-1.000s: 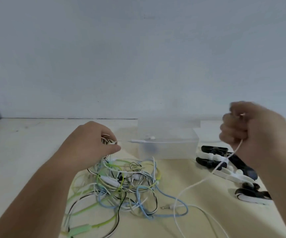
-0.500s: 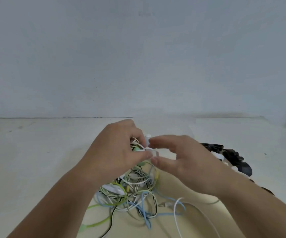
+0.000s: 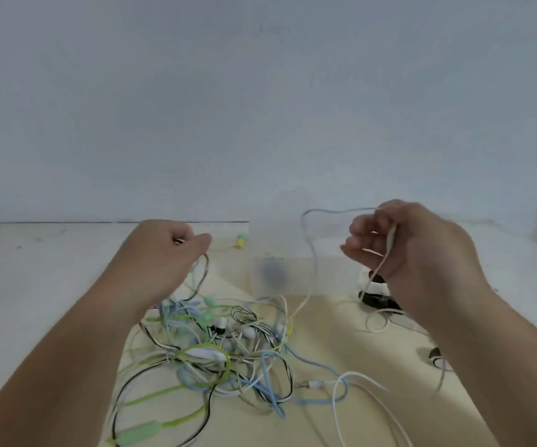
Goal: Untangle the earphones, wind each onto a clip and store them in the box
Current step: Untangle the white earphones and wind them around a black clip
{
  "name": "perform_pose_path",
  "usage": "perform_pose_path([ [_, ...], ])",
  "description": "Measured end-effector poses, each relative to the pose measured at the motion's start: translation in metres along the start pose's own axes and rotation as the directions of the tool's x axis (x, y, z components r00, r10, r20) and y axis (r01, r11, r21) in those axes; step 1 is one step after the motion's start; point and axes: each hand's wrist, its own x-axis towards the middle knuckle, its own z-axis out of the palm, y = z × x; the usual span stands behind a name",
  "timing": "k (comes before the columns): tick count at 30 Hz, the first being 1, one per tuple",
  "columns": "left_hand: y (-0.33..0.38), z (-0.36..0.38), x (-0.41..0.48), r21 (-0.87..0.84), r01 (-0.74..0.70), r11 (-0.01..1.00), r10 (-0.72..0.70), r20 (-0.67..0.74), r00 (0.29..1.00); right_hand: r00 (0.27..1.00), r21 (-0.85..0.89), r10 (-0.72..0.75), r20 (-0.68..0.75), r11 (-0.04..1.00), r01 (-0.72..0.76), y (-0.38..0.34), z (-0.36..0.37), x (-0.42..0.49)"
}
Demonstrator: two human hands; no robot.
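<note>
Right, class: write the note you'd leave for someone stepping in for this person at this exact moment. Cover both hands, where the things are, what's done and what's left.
Left hand: closed grip on cords lifted out of the tangle.
Right hand: closed grip on a white cord whose lower length runs down towards the pile.
The tangle lies on the table in front of the clear box; the clips lie right of the box, partly hidden by the right arm.
Done: one white cord partly pulled free.
Left: finish freeing it, wind it on a clip, box it, then repeat for the rest.

Two bare forearms, sleeveless, no jewellery.
</note>
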Motion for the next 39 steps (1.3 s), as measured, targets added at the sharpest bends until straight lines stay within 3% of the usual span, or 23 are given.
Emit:
perform_pose_path([
  [3, -0.019, -0.011, 0.010, 0.179, 0.136, 0.974, -0.123, -0.081, 0.989, 0.999, 0.128, 0.034, 0.042, 0.991, -0.039, -0.011, -0.006, 0.002],
  [6, -0.030, -0.021, 0.014, 0.463, 0.236, 0.854, -0.222, -0.086, 0.971, 0.999, 0.119, 0.026, 0.039, 0.992, -0.031, -0.014, -0.011, 0.003],
  [8, -0.034, -0.024, 0.015, 0.559, 0.281, 0.780, -0.240, -0.147, 0.960, 0.999, 0.092, 0.011, 0.031, 0.996, -0.014, -0.015, -0.012, 0.004],
  [11, -0.027, -0.019, 0.011, 0.680, 0.231, 0.696, -0.129, -0.198, 0.972, 0.999, -0.034, -0.039, 0.010, 0.999, 0.040, -0.015, -0.014, 0.005],
  [13, -0.009, -0.010, 0.000, 0.605, 0.050, 0.795, 0.076, -0.181, 0.981, 0.993, -0.285, -0.117, -0.013, 0.952, 0.108, -0.013, -0.018, 0.007],
  [15, 0.014, 0.000, -0.012, 0.346, -0.201, 0.916, 0.243, -0.081, 0.967, 0.985, -0.477, -0.169, -0.009, 0.867, 0.145, -0.013, -0.020, 0.007],
  [17, 0.028, 0.016, -0.023, 0.179, -0.261, 0.949, 0.217, 0.235, 0.948, 0.987, -0.502, -0.162, 0.007, 0.853, 0.143, -0.013, -0.021, 0.006],
  [19, 0.028, 0.029, -0.030, 0.254, -0.298, 0.920, 0.131, 0.518, 0.845, 0.989, -0.467, -0.150, 0.008, 0.874, 0.136, -0.013, -0.021, 0.006],
  [22, 0.018, 0.041, -0.027, 0.376, -0.357, 0.855, 0.085, 0.577, 0.812, 0.982, -0.485, -0.181, -0.049, 0.864, 0.135, -0.016, -0.024, 0.007],
  [24, 0.015, 0.041, -0.022, 0.333, -0.342, 0.879, 0.141, 0.504, 0.852, 0.977, -0.668, -0.202, -0.072, 0.737, 0.103, -0.017, -0.026, 0.007],
  [26, 0.017, 0.037, -0.019, 0.267, -0.355, 0.896, 0.235, 0.393, 0.889, 0.991, -0.889, -0.134, -0.020, 0.456, 0.044, -0.015, -0.024, 0.005],
  [29, 0.022, 0.034, -0.023, 0.050, -0.353, 0.934, 0.325, 0.285, 0.902, 0.993, -0.994, -0.108, 0.055, 0.086, 0.064, -0.001, -0.017, 0.000],
  [30, 0.024, 0.034, -0.024, -0.002, -0.352, 0.936, 0.339, 0.280, 0.898, 0.981, -0.992, -0.166, 0.106, 0.050, 0.115, 0.002, -0.013, -0.003],
  [31, 0.025, 0.035, -0.025, -0.030, -0.359, 0.933, 0.352, 0.285, 0.892, 0.959, -0.973, -0.218, 0.181, 0.099, 0.206, 0.003, -0.009, -0.007],
  [33, 0.027, 0.038, -0.027, -0.034, -0.396, 0.918, 0.388, 0.288, 0.875, 0.924, -0.848, -0.212, 0.318, 0.372, 0.377, 0.003, 0.002, -0.018],
  [35, 0.029, 0.040, -0.028, -0.009, -0.426, 0.905, 0.410, 0.290, 0.865, 0.930, -0.686, -0.008, 0.367, 0.673, 0.277, 0.006, 0.012, -0.029],
  [36, 0.029, 0.041, -0.029, -0.002, -0.431, 0.902, 0.412, 0.297, 0.861, 0.923, -0.675, 0.089, 0.376, 0.708, 0.207, 0.010, 0.016, -0.031],
  [39, 0.031, 0.046, -0.033, 0.003, -0.450, 0.893, 0.422, 0.345, 0.838, 0.925, -0.815, 0.171, 0.340, 0.543, 0.200, 0.025, 0.012, -0.025],
])
